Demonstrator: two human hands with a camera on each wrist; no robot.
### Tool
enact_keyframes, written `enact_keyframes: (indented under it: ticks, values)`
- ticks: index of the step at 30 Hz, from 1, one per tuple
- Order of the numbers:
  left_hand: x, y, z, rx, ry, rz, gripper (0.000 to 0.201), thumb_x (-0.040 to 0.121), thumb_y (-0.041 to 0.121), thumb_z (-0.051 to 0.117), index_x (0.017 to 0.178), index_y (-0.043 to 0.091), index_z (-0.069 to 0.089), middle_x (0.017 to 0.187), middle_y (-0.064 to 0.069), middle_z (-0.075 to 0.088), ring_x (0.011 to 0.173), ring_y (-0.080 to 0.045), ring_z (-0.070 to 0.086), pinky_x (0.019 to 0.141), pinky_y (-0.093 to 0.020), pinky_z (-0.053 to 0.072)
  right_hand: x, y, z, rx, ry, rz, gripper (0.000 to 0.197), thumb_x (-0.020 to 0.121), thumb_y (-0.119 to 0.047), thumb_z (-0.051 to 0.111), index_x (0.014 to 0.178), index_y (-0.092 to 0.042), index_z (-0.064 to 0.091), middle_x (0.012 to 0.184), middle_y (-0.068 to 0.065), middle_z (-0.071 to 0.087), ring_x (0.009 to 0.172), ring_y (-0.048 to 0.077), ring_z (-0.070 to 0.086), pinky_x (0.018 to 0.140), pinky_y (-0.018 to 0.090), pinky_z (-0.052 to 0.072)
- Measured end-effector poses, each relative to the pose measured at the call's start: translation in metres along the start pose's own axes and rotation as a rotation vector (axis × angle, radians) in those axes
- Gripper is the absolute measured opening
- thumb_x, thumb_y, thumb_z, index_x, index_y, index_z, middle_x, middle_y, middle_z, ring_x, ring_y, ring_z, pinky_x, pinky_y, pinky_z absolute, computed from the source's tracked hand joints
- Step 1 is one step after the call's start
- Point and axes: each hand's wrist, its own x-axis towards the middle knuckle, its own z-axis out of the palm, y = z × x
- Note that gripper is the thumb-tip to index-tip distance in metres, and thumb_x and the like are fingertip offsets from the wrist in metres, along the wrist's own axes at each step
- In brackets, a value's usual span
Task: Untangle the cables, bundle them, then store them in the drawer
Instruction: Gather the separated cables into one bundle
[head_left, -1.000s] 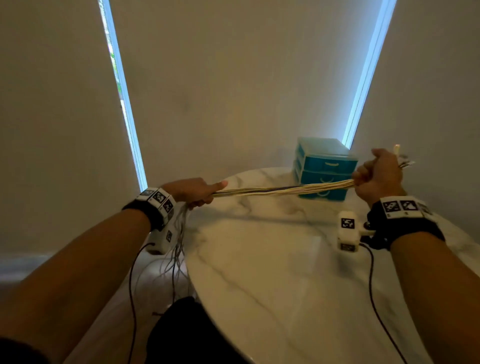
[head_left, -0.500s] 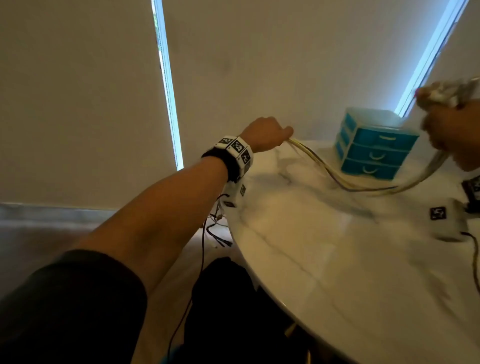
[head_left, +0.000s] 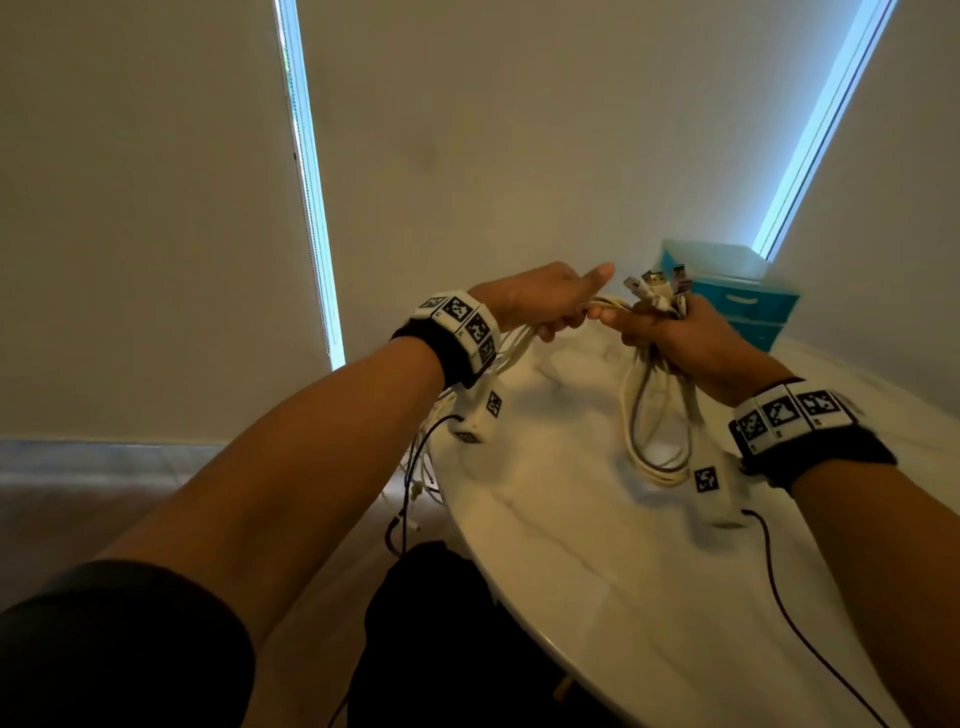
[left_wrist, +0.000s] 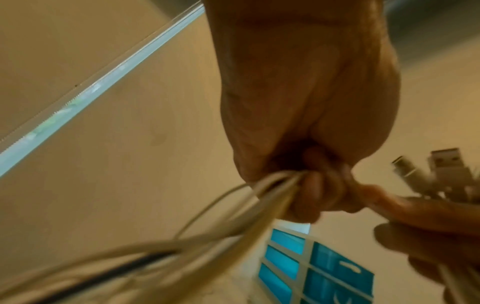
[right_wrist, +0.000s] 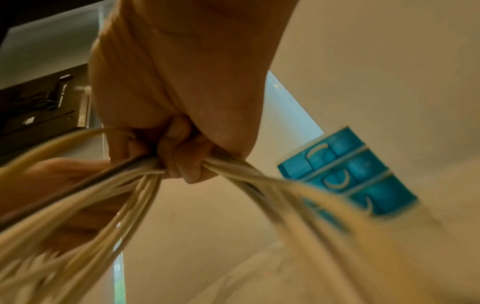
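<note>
Head view, left to right: left hand (head_left: 540, 301) and right hand (head_left: 675, 338) meet above the far edge of the marble table (head_left: 597, 571), fingertips nearly touching. Both hold the same bunch of cables (head_left: 654, 415), mostly cream-white with at least one dark strand.

Left hand: fingers curled round the strands, thumb extended forward along them. From this fist the cables trail down past the wrist and off the table edge toward the floor.

Right hand: fist closed on the gathered part. A loop hangs below it over the tabletop; whether it touches the surface cannot be told. USB plugs (head_left: 660, 286) fan up out of the top of the fist.

Teal drawer unit (head_left: 748, 306) stands at the table's far right, behind the right hand; its drawer fronts look closed.

Left wrist view only: curled fingertips (left_wrist: 311, 189) pinch the strands against the palm; metal plug ends (left_wrist: 441, 164) show at right, and the drawer unit (left_wrist: 332, 273) below.

Right wrist view only: fingers (right_wrist: 187, 162) clamp the bundle where it splits, one branch running left, one right, both motion-blurred. The drawer unit's (right_wrist: 348, 170) curved white handles are plain here.
</note>
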Motion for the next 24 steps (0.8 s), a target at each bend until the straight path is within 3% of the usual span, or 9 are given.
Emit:
enact_keyframes:
  ticks: [2, 4, 8, 10, 12, 14, 16, 21, 24]
  values:
    - [-0.004, -0.008, 0.000, 0.009, -0.030, -0.038, 0.069, 0.104, 0.073, 0.030, 0.084, 0.016, 0.061, 0.067, 0.004, 0.052, 0.056, -0.012, 0.044, 0.056, -0.023, 0.046, 0.001, 0.000, -0.009, -0.044, 0.013, -0.026, 0.023, 0.091, -0.037, 0.084, 0.080, -0.025, 0.069, 0.067, -0.014, 0.070, 0.076, 0.010, 0.066, 0.073, 0.031, 0.051]
    - [-0.006, -0.017, 0.001, 0.006, -0.087, -0.089, 0.071, 0.102, 0.077, 0.028, 0.082, 0.017, 0.060, 0.066, 0.004, 0.052, 0.054, -0.014, 0.043, 0.057, -0.024, 0.047, 0.003, 0.003, -0.020, -0.076, 0.020, -0.012, 0.024, 0.087, -0.039, 0.087, 0.083, -0.020, 0.073, 0.077, -0.004, 0.074, 0.087, 0.019, 0.069, 0.081, 0.040, 0.055]
    - [-0.017, -0.046, -0.003, 0.031, -0.184, -0.188, 0.072, 0.100, 0.080, 0.023, 0.069, 0.021, 0.048, 0.056, 0.004, 0.039, 0.047, -0.014, 0.030, 0.049, -0.024, 0.036, 0.003, 0.016, -0.052, -0.086, 0.043, 0.033, 0.049, 0.079, -0.045, 0.093, 0.112, -0.012, 0.079, 0.111, 0.014, 0.080, 0.111, 0.035, 0.075, 0.102, 0.057, 0.060]
    - [-0.031, -0.074, -0.011, 0.129, -0.095, -0.227, 0.075, 0.095, 0.087, 0.021, 0.066, 0.023, 0.047, 0.055, 0.003, 0.043, 0.048, -0.016, 0.035, 0.054, -0.026, 0.039, 0.003, 0.025, -0.077, -0.037, 0.138, 0.058, 0.045, 0.081, -0.037, 0.093, 0.115, -0.011, 0.078, 0.113, 0.014, 0.080, 0.110, 0.036, 0.076, 0.101, 0.056, 0.060]
    - [-0.050, -0.106, -0.024, 0.177, 0.001, -0.246, 0.075, 0.092, 0.089, 0.024, 0.067, 0.024, 0.048, 0.058, 0.003, 0.049, 0.050, -0.016, 0.040, 0.060, -0.028, 0.043, 0.002, 0.039, -0.105, -0.012, 0.258, 0.108, 0.037, 0.084, -0.032, 0.091, 0.110, -0.010, 0.079, 0.104, 0.016, 0.079, 0.094, 0.034, 0.075, 0.086, 0.047, 0.061]
    - [-0.067, -0.135, -0.031, 0.119, 0.074, -0.242, 0.070, 0.094, 0.085, 0.034, 0.067, 0.023, 0.053, 0.059, 0.005, 0.053, 0.053, -0.014, 0.043, 0.064, -0.030, 0.044, -0.003, 0.050, -0.118, -0.039, 0.341, 0.153, 0.029, 0.085, -0.032, 0.090, 0.100, -0.010, 0.078, 0.087, 0.015, 0.071, 0.069, 0.027, 0.058, 0.064, 0.036, 0.047]
    - [-0.074, -0.150, -0.031, 0.090, 0.148, -0.212, 0.069, 0.095, 0.083, 0.038, 0.068, 0.022, 0.057, 0.061, 0.006, 0.055, 0.054, -0.013, 0.045, 0.066, -0.031, 0.046, -0.003, 0.055, -0.115, -0.037, 0.412, 0.171, 0.026, 0.086, -0.032, 0.089, 0.095, -0.011, 0.076, 0.080, 0.012, 0.062, 0.058, 0.019, 0.044, 0.054, 0.031, 0.034]
    - [-0.078, -0.184, -0.027, 0.120, 0.193, -0.220, 0.082, 0.083, 0.096, 0.039, 0.076, 0.019, 0.065, 0.073, -0.003, 0.064, 0.067, -0.017, 0.059, 0.075, -0.035, 0.056, 0.010, 0.053, -0.101, -0.036, 0.608, 0.180, 0.045, 0.079, -0.039, 0.088, 0.112, -0.009, 0.079, 0.091, 0.008, 0.071, 0.064, 0.015, 0.056, 0.055, 0.031, 0.042]
    - [-0.083, -0.202, -0.029, 0.274, 0.251, -0.184, 0.083, 0.077, 0.099, 0.042, 0.071, 0.018, 0.054, 0.065, 0.000, 0.055, 0.061, -0.017, 0.051, 0.067, -0.035, 0.046, 0.014, 0.048, -0.095, -0.076, 0.665, 0.237, 0.058, 0.072, -0.046, 0.087, 0.117, -0.010, 0.079, 0.104, 0.012, 0.076, 0.085, 0.027, 0.070, 0.072, 0.041, 0.059]
